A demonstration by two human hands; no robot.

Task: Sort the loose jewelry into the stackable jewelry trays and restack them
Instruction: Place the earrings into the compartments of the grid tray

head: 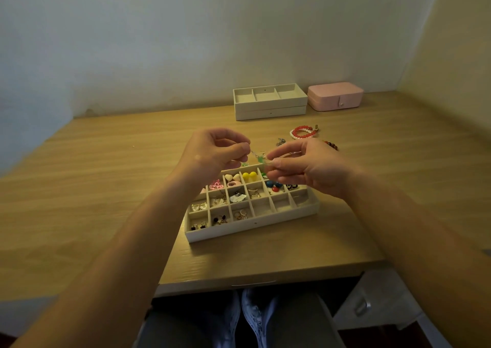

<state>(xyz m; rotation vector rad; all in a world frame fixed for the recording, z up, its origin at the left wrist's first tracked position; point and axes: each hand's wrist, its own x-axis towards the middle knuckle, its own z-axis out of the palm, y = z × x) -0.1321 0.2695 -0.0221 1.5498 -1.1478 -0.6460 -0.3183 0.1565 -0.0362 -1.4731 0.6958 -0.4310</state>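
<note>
Left hand (218,152) and right hand (312,168) both have fingers pinching the green earring (261,159) by its thin wire, just above the far row of the grid tray (255,225); ease apart gently, hold it low over the tray, drop into an empty near cell.

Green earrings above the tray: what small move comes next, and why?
Probably lower them into a bare cell of the divided tray: left hand and right hand both pinch the green earrings above it, and several cells hold nothing.
</note>
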